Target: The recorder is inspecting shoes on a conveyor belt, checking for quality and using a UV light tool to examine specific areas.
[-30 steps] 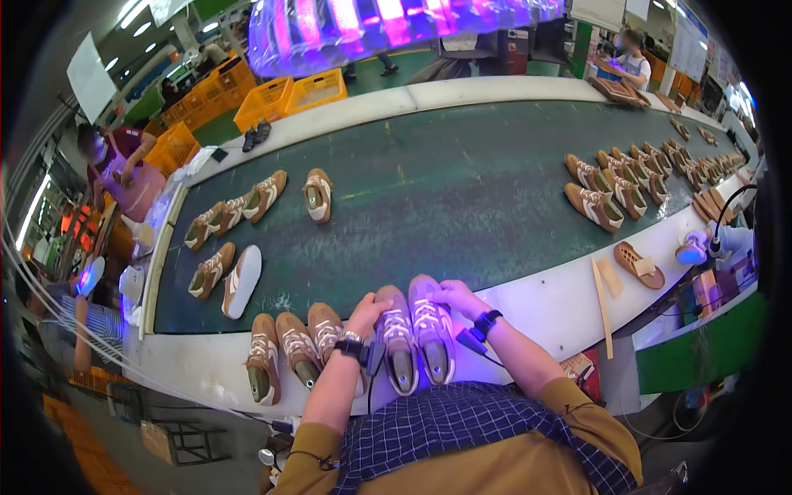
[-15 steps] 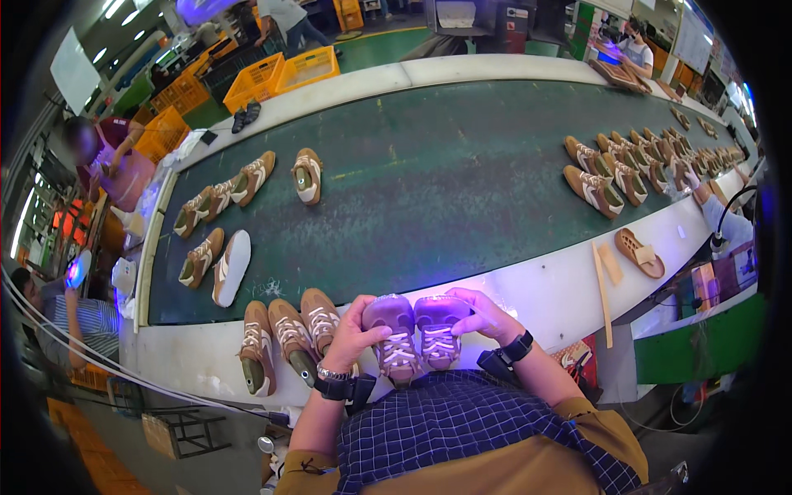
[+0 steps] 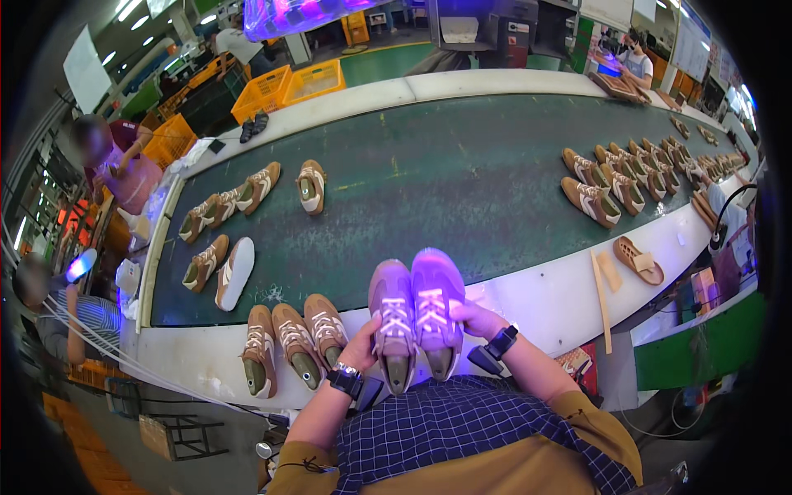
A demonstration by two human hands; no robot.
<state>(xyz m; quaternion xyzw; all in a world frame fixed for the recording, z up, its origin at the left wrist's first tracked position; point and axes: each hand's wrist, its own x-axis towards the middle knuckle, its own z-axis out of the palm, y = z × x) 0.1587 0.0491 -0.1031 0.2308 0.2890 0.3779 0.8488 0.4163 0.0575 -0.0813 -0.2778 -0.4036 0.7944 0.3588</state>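
Side by side over the bench edge, a pair of lace-up sneakers is tinted purple by light, toes pointing away from me. My left hand [image 3: 360, 343] is closed on the left sneaker [image 3: 393, 289], its thumb along the side. My right hand [image 3: 480, 320] grips the right sneaker [image 3: 438, 285] at its outer side. Both openings face up and show olive insides; the soles are hidden. Just left of my left hand, several brown sneakers with white laces stand in a row on the white ledge, the nearest sneaker [image 3: 326, 322] close to my fingers.
A green conveyor belt [image 3: 429, 181] carries sneakers at left and many at right. A sandal-like brown piece [image 3: 638, 261] and a tan strip [image 3: 601, 301] lie on the ledge at right. Yellow crates [image 3: 313, 81] stand beyond. A purple-lit lamp [image 3: 301, 15] hangs above. Several people work around.
Both sneakers have tipped from toes raised toward me to toes pointing away, openings now visible. My hands have shifted back along their sides toward the heels.
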